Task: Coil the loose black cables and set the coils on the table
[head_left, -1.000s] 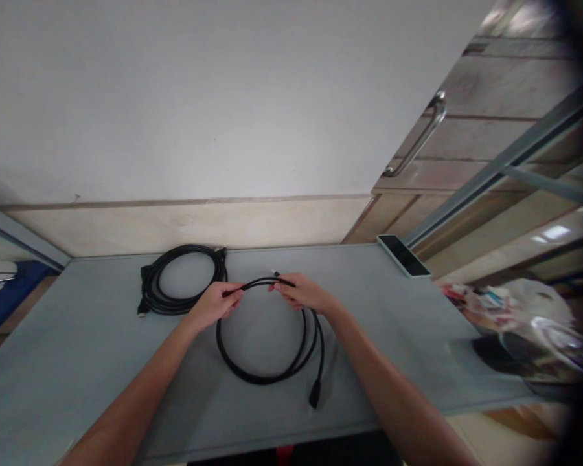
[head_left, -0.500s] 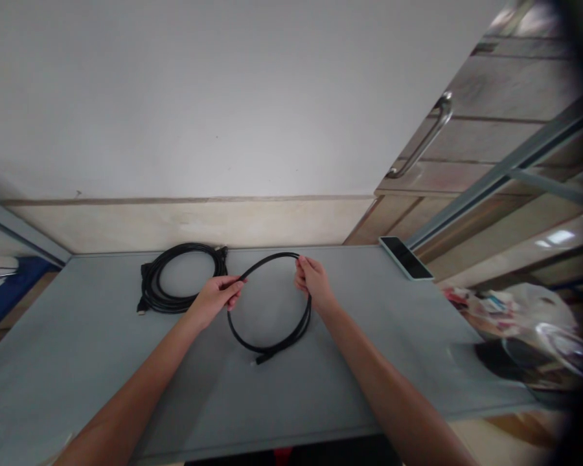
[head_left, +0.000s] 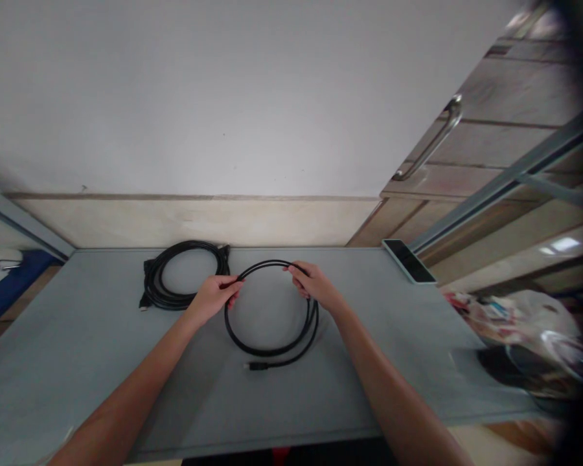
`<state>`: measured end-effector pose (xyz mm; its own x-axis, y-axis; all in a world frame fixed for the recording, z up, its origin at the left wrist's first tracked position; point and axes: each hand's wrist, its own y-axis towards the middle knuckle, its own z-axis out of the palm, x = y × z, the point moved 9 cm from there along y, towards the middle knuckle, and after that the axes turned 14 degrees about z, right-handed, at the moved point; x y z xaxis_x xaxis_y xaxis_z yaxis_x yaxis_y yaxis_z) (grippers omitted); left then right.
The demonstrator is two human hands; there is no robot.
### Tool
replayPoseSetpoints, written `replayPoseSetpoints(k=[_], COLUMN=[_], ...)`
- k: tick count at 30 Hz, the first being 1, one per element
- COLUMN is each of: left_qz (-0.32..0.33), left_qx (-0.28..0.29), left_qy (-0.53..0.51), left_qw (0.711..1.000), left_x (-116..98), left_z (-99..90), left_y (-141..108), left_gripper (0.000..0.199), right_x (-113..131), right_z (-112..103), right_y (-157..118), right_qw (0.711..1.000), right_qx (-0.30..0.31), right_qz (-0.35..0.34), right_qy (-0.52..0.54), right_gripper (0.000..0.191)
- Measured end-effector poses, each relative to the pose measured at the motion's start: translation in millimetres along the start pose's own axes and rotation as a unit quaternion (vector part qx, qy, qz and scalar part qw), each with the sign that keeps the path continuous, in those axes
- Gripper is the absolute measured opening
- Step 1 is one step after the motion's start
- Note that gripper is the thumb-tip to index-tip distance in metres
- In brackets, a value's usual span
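Note:
Both hands grip a thin black cable (head_left: 267, 353) looped into a ring over the grey table. My left hand (head_left: 214, 298) is closed, pinching the ring at its upper left. My right hand (head_left: 313, 283) is closed on the upper right of the same ring. One free end with a black connector (head_left: 258, 366) hangs out below the ring and points left. Just beyond my left hand lies a second coiled black cable (head_left: 162, 294), thicker in its bundle, with connectors at its edges. The cable strands inside my fingers are hidden.
The grey table (head_left: 92, 362) meets a pale wall (head_left: 223, 129) at the back. A phone (head_left: 409, 261) lies near the right back corner. Beyond the right edge are a plastic bag (head_left: 539, 314) and a blurred dark container (head_left: 505, 362). A metal handle (head_left: 432, 139) is at right.
My right hand has lowered slightly, and two strands now run side by side along the ring's top. The connector end has swung out to the left below the ring.

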<state>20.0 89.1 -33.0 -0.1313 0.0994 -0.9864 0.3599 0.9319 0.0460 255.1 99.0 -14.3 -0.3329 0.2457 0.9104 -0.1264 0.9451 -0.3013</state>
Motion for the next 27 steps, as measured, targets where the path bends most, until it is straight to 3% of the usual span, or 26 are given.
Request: replayPoseSetpoints(k=[4, 8, 10, 13, 17, 24, 27], left_qz=[0.042, 0.075, 0.062, 0.029, 0.040, 0.074, 0.096], left_qx=[0.022, 0.045, 0.046, 0.042, 0.044, 0.033, 0.041], left_qy=[0.144, 0.185, 0.153, 0.069, 0.025, 0.129, 0.245], left_qw=[0.988, 0.979, 0.985, 0.996, 0.998, 0.988, 0.964], left_x=[-12, -17, -13, -5, -4, -1, -8], left_z=[3.8, 15.7, 18.5, 18.6, 16.4, 14.0, 13.5], left_y=[-3, -6, -5, -2, 2, 0, -2], left_gripper=[0.038, 0.037, 0.038, 0.040, 0.037, 0.048, 0.051], right_x=[15, 11, 5, -5, -17, -17, -12], right_z=[24, 43, 35, 3, -29, -35, -32], right_y=[-10, -9, -2, 10, 16, 14, 13], right_qw=[0.981, 0.975, 0.980, 0.984, 0.974, 0.967, 0.973], right_qx=[0.013, 0.034, 0.002, -0.106, -0.206, -0.232, -0.193], right_qz=[-0.089, -0.093, -0.069, -0.027, -0.002, -0.007, -0.020], right_qy=[-0.169, -0.201, -0.186, -0.138, -0.096, -0.105, -0.127], right_gripper=[0.032, 0.029, 0.028, 0.029, 0.032, 0.032, 0.033])
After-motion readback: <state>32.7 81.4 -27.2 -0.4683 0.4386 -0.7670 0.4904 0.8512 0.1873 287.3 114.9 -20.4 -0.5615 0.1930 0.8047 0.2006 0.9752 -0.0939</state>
